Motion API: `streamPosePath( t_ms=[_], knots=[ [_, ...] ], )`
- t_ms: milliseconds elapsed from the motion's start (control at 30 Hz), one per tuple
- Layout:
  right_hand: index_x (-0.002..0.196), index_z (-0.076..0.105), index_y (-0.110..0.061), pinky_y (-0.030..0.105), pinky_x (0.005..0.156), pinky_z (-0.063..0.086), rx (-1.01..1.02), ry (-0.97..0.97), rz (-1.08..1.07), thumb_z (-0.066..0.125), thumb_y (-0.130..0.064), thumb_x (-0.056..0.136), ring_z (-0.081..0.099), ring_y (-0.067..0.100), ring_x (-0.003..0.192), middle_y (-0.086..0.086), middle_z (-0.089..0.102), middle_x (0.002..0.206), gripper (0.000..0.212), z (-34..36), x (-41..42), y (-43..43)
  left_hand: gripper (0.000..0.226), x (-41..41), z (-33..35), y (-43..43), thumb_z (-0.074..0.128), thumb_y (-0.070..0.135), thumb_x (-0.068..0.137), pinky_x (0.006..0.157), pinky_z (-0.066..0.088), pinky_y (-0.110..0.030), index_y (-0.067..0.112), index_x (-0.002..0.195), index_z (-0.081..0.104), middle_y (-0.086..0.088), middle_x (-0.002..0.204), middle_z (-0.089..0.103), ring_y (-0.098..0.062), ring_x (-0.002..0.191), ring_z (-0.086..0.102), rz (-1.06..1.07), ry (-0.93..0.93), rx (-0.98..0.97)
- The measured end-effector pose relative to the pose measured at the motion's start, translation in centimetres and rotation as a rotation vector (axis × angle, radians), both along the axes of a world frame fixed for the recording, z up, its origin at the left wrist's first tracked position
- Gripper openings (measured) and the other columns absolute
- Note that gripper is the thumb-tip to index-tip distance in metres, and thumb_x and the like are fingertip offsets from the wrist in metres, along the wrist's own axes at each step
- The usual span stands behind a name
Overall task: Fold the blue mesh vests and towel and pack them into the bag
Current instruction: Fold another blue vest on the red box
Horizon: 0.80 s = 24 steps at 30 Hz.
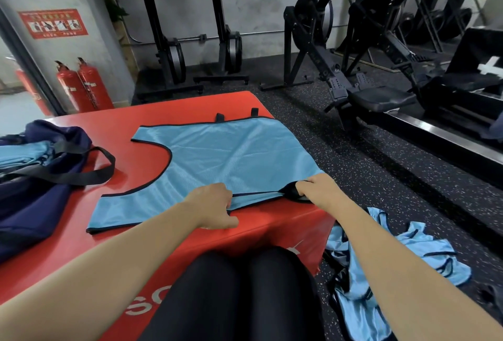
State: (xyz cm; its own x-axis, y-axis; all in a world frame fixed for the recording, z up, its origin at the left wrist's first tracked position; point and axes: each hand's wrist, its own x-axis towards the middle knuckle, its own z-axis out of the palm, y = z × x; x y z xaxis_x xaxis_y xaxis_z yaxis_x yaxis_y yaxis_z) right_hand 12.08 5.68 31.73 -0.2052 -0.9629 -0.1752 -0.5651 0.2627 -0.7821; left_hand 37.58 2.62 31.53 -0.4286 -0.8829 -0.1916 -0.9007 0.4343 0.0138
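A blue mesh vest (217,161) with black trim lies spread flat on a red padded box (114,128). My left hand (215,204) pinches the vest's near hem. My right hand (315,185) grips the black strap at the vest's near right corner, by the box's edge. A dark navy bag (35,193) sits open at the left of the box, its black strap (81,174) looped over the red top. Folded blue fabric (21,152) shows inside the bag. More blue vests (381,267) lie in a crumpled heap on the floor to the right.
Black rowing machines (375,82) stand on the speckled dark floor (381,166) behind and to the right. Two red fire extinguishers (81,87) lean on the wall at the back left. My knees (239,294) press against the box's front.
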Motion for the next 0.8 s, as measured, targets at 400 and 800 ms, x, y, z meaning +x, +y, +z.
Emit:
streamPosePath(
  t_ms=[400, 800],
  knots=[
    [0.058, 0.025, -0.019, 0.028, 0.05, 0.016, 0.092, -0.109, -0.089, 0.05, -0.013, 0.081, 0.016, 0.013, 0.051, -0.006, 0.02, 0.049, 0.034, 0.4, 0.8, -0.2, 0.073, -4.6, -0.9, 0.8, 0.031, 0.084, 0.081, 0.114, 0.02, -0.05, 0.021, 0.094, 0.065, 0.001, 0.096, 0.066, -0.021, 0.096, 0.062, 0.131, -0.272, -0.254],
    [0.054, 0.027, -0.02, 0.029, 0.049, 0.016, 0.114, -0.089, -0.036, 0.055, -0.016, 0.077, 0.018, 0.015, 0.05, -0.008, 0.019, 0.044, 0.036, -0.1, 0.2, -0.9, 0.036, -8.1, -1.7, 0.2, 0.044, 0.033, 0.095, 0.119, -0.006, -0.05, 0.012, 0.124, 0.047, -0.006, 0.102, 0.066, -0.029, 0.097, 0.065, -0.148, -0.146, -0.362]
  ],
)
